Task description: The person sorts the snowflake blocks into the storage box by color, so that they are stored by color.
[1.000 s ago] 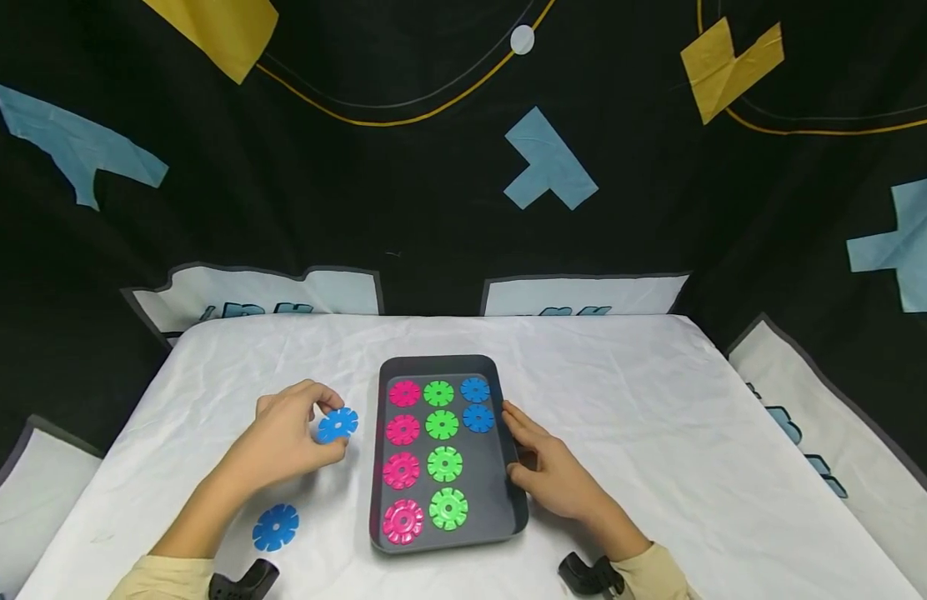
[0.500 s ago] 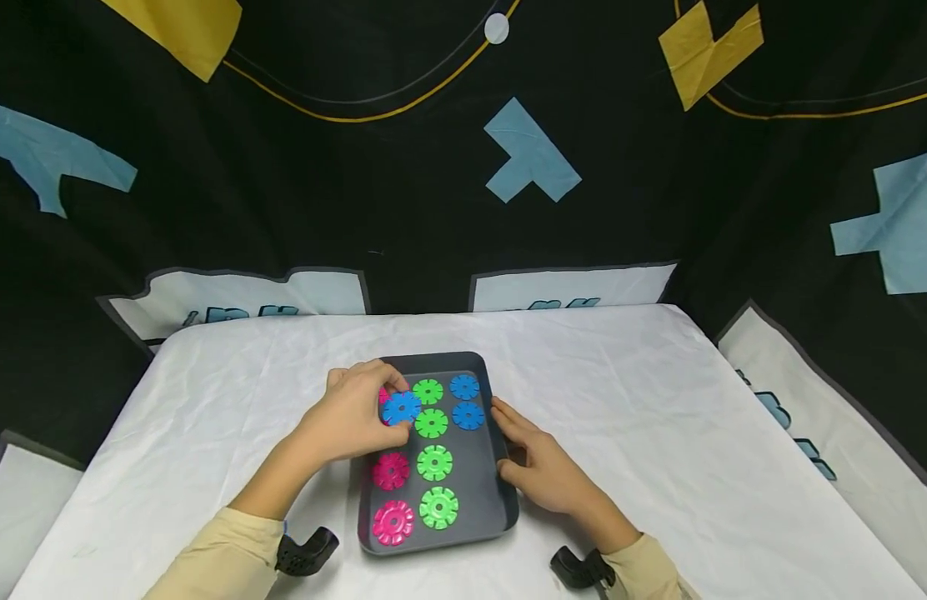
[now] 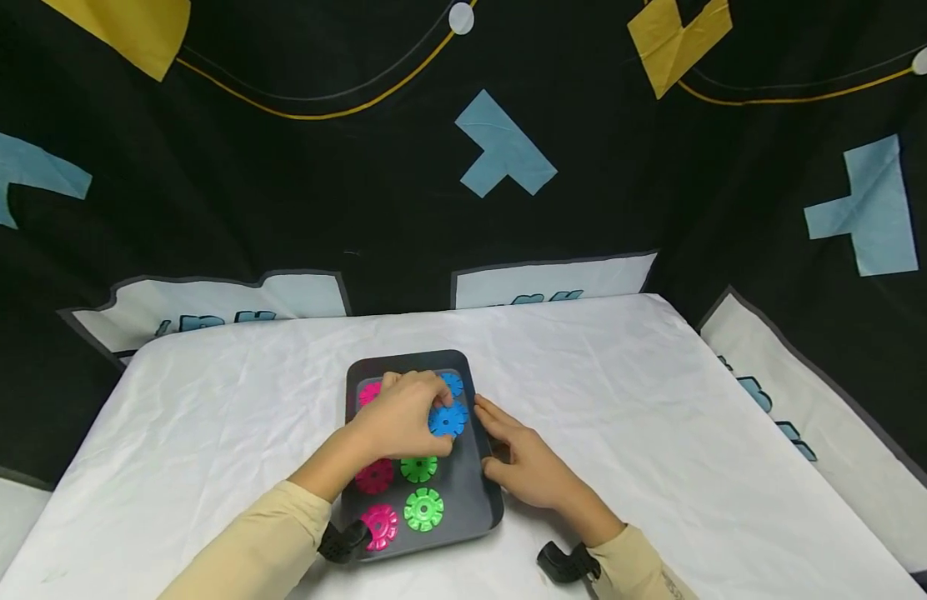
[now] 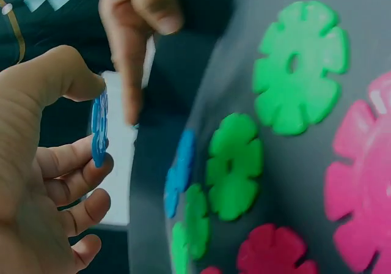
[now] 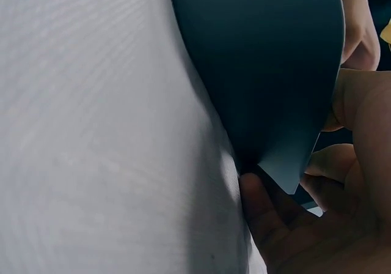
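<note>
My left hand (image 3: 407, 414) pinches a blue notched plastic disc (image 3: 446, 419) between thumb and fingers, above the right column of a dark grey tray (image 3: 463, 508). The left wrist view shows this disc (image 4: 99, 127) edge-on, apart from the tray floor. Pink discs (image 3: 378, 527) line the tray's left side and green discs (image 3: 423, 509) its middle, partly covered by my left hand. A blue disc (image 3: 452, 383) lies at the far right corner inside. My right hand (image 3: 534, 467) rests against the tray's right outer wall, fingertips touching it.
A white cloth (image 3: 621, 392) covers the table under the tray. Behind it hangs a black curtain (image 3: 358, 192) with blue and yellow patches. Black wrist mounts (image 3: 564, 564) sit at both sleeves; the left one overhangs the tray's near left corner.
My left hand has carried the blue disc rightward, from beside the tray to above its right column. My right hand stays at the tray's right side. The head view has shifted somewhat.
</note>
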Tool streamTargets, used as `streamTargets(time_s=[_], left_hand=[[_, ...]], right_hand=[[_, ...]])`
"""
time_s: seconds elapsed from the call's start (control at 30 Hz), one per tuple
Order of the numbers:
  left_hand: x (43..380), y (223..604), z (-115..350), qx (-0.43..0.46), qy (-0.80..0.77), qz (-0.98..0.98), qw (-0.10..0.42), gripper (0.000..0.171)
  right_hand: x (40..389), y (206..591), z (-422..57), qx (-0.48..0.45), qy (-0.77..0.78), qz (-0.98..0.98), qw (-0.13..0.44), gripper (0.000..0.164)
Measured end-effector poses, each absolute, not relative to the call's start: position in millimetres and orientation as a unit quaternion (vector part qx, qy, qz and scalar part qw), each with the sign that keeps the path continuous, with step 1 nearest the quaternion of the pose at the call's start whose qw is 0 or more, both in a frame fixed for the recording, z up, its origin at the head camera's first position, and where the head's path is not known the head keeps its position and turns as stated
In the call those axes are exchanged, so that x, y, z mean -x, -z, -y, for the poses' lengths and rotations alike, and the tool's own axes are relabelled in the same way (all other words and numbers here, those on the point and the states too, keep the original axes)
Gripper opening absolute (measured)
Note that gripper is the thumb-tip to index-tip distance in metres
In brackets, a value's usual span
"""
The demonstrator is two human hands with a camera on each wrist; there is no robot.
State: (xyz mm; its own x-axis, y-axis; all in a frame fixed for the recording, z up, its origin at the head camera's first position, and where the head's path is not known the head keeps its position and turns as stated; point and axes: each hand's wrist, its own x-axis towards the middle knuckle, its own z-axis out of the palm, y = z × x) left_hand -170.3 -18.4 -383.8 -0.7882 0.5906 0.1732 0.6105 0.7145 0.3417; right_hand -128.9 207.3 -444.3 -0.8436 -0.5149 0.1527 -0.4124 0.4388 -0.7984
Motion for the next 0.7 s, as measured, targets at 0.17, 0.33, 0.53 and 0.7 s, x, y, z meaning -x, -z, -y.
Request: streamTargets(time_s=[0.17,0.33,0.53,0.7], left_hand=[[171,394,5,0.351,0.131,0.927,-0.01,0.038],[172,399,-5,0.371,0.087,0.924,-0.042,0.039],[173,403,-11,0.384,0.075,0.919,-0.051,0.036],[174,401,-8,0.375,0.084,0.922,-0.053,0.037]], right_hand=[[130,446,-208,0.28,0.456,-0.843,0.059,0.07],[133,450,-209,0.278,0.452,-0.846,0.058,0.072],[134,449,-211,0.274,0.439,-0.854,0.056,0.072],[134,449,-211,0.28,0.453,-0.844,0.058,0.071]])
